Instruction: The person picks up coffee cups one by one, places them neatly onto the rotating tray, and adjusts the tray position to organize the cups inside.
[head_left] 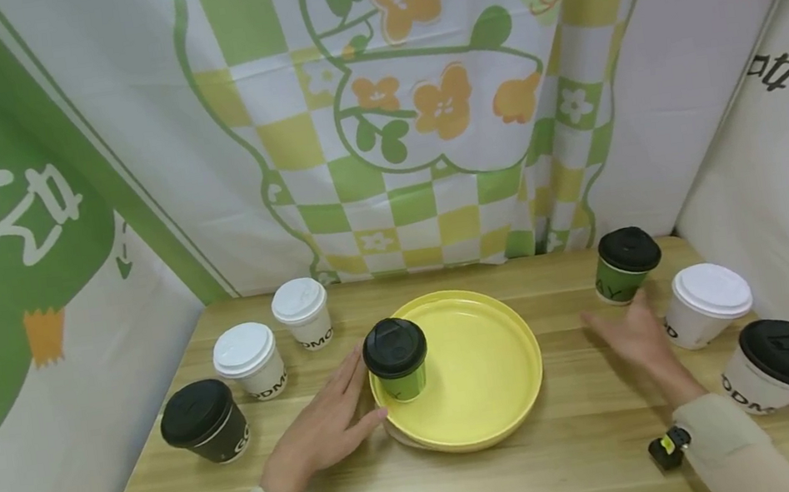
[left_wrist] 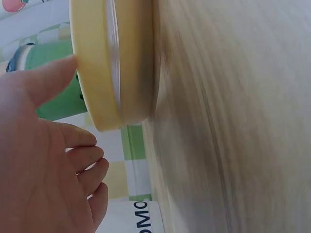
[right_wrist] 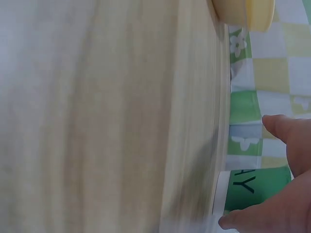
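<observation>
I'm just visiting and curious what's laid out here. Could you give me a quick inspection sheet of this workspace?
Surface: wooden table, light planks.
Job's things: yellow plate at centre; green cup with black lid upright on its left part.
Clutter: six more lidded cups, three on each side of the plate.
Hands: left hand open beside the plate's left rim, near the green cup; right hand open, close to a second green cup.
Cables: nothing seen.
Surroundings: printed cloth with checks and flowers on three sides.
</observation>
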Demonstrator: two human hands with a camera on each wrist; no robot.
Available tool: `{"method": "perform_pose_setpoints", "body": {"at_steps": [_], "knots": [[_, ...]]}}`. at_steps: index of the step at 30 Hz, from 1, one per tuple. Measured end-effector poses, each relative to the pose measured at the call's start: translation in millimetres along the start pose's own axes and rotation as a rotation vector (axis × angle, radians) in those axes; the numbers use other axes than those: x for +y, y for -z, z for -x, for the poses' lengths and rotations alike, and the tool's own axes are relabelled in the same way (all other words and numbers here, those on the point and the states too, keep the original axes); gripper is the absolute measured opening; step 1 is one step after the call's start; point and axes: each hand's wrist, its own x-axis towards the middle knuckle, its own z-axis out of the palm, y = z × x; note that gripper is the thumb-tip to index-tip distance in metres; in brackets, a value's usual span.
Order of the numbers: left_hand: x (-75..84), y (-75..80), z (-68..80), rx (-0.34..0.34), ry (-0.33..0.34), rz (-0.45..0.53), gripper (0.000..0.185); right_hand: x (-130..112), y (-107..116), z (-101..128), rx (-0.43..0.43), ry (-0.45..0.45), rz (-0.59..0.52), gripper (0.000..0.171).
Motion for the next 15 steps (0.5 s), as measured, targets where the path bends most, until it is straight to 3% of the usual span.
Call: {"method": "perform_pose_setpoints", "body": {"at_steps": [4,10,15], "knots": [[3.5,-0.2,0.9,-0.016,0.027,-0.003,0.099,1.9,1.9,-8.1,0.083,-0.005,-0.028,0.115],[10.1,-3.3,-2.3,-0.039,0.035,0.008,0.105,4.7,2.0,-19.2,0.265,0.001,-0.063,0.082],[12.8,-5.9,-5.3,-0.036,0.049,0.01,0.106,7.0,2.2,-28.7,0.309,-0.026,-0.132,0.097]]}}
